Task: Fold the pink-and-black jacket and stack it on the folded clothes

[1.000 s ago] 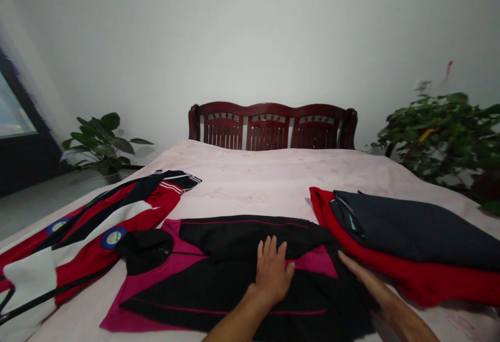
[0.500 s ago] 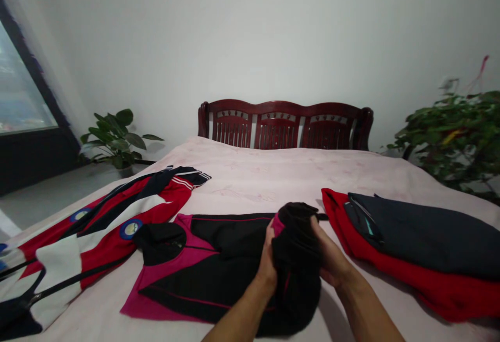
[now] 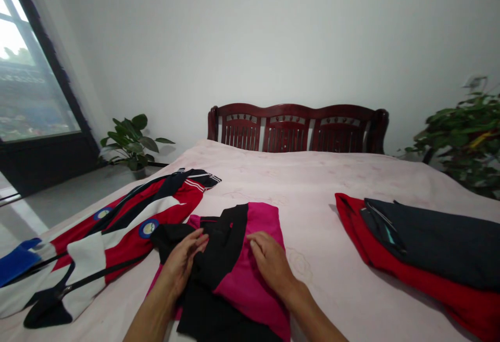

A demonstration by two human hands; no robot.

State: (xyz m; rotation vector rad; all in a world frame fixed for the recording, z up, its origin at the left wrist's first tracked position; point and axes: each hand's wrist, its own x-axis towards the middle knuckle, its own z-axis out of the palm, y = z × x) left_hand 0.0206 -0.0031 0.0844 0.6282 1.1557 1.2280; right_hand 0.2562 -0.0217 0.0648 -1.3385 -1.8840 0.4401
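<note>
A black and magenta garment (image 3: pixel 258 258) lies folded over on itself in front of me, its magenta panel facing up on the right and its dark collar at the left. My left hand (image 3: pixel 180 261) is at the garment's left side, fingers extended over the black fabric. On the magenta part rests my right hand (image 3: pixel 271 261), its fingers loosely bent and thumb apart, not visibly gripping the cloth. Close by on the left, red, white and navy striped jackets (image 3: pixel 128 227) with round badges are spread out, touching the collar.
A dark folded garment (image 3: pixel 437 243) lies on a red one (image 3: pixel 367 248) at the right of the pink bedspread (image 3: pixel 304 180). A blue piece of cloth (image 3: pixel 17 261) sits at far left. Behind are a wooden headboard (image 3: pixel 287 131) and potted plants (image 3: pixel 133 138).
The black and magenta garment's right end, earlier bunched between both hands, now lies folded over toward the left. My hands have moved apart and left. The view has shifted slightly.
</note>
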